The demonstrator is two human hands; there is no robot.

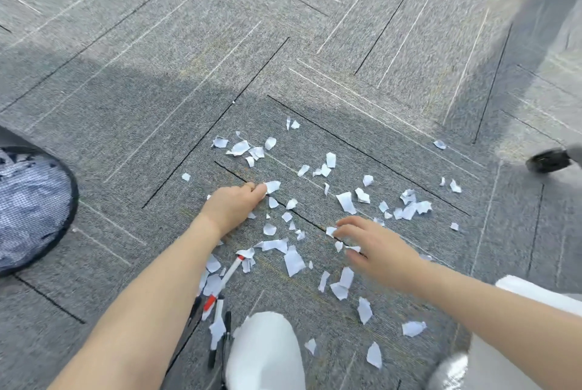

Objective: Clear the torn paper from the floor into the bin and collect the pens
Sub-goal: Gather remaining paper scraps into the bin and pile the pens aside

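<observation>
Several torn white paper scraps (294, 260) lie scattered over the grey carpet in front of me. My left hand (231, 205) rests on the floor, its fingertips pinching a scrap (272, 186). My right hand (376, 246) is lower right, fingers curled around small scraps (330, 230). A white pen with red ends (225, 279) lies near my left forearm, and black pens (225, 336) lie below it beside my knee, partly under scraps. The black mesh bin (34, 210) stands at the left edge with paper inside.
My knees in white trousers (267, 355) are at the bottom. A chair castor (551, 159) sits at the right edge. Bare carpet (220, 43) stretches beyond the scraps.
</observation>
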